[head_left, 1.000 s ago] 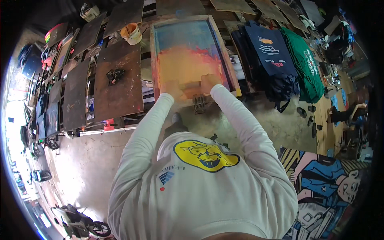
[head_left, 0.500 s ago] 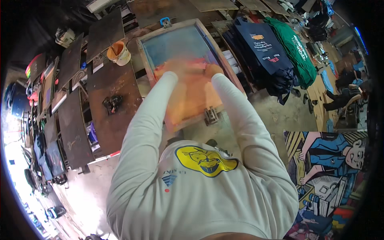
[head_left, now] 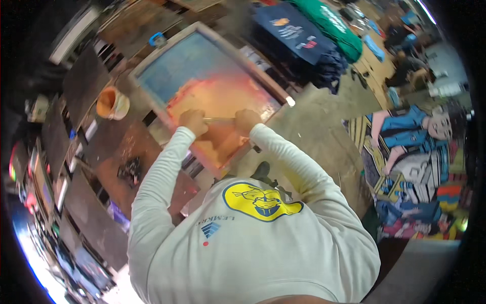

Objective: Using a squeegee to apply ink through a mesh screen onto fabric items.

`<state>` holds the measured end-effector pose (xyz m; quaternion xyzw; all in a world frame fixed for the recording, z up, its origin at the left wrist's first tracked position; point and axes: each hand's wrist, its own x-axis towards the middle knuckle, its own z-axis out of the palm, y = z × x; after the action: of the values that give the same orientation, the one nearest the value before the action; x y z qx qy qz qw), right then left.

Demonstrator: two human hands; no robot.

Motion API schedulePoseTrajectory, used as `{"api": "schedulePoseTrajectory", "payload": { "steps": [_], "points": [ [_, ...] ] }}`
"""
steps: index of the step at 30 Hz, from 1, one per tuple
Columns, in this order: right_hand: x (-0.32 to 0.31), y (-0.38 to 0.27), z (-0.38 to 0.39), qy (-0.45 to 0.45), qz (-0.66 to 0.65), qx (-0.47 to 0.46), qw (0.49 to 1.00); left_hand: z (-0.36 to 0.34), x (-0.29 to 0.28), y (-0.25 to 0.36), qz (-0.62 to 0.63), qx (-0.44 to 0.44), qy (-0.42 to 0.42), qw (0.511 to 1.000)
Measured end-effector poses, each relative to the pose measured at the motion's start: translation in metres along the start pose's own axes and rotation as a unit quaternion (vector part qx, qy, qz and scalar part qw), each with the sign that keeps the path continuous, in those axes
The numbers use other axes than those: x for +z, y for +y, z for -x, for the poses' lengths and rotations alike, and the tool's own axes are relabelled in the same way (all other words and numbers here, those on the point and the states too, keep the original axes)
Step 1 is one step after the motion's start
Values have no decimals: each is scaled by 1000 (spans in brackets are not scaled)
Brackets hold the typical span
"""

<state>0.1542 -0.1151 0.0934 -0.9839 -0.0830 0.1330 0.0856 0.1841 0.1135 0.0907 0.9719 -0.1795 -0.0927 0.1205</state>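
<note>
A wooden-framed printing screen (head_left: pixel 245 63) lies tilted in view in front of me. Its mesh is blue at the far end, and orange ink (head_left: pixel 215 96) with a red-pink edge covers the nearer part. Across the near part of the mesh lies a squeegee (head_left: pixel 219 119), of which only a thin bar shows between my hands. My left hand (head_left: pixel 193 122) is closed around its left end. My right hand (head_left: pixel 246 121) grips the right end. Both hands are inside the frame, and the squeegee's lower edge cannot be made out.
A white bucket (head_left: pixel 120 105) with orange inside stands left of the screen on dark boards. A small dark object (head_left: pixel 130 171) rests nearer me. Navy printed bags (head_left: pixel 289 36) and a green bag (head_left: pixel 331 29) are piled beyond the screen's right. A painted mural (head_left: pixel 415 167) and people are at the right.
Both hands have come toward me with the squeegee, from mid-screen to its near part. Orange mesh now shows beyond them. The whole view has turned and shifted.
</note>
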Motion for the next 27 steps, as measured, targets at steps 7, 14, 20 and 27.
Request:
{"api": "schedulePoseTrajectory", "payload": {
  "steps": [7, 14, 20, 27],
  "points": [
    [-24, 6, -11, -5, -3, 74, 997, -76, -14, -5, -23, 101, 51, 993],
    [-4, 21, -9, -6, 40, 10, 999, -99, 13, -7, 7, 122, 42, 992],
    [34, -20, 20, -6, -28, 11, 1000, -53, 9, -34, 20, 172, 15, 985],
    [8, 3, 18, 1, -102, 50, 994, -105, -6, -10, -61, 226, -23, 972]
  ]
}}
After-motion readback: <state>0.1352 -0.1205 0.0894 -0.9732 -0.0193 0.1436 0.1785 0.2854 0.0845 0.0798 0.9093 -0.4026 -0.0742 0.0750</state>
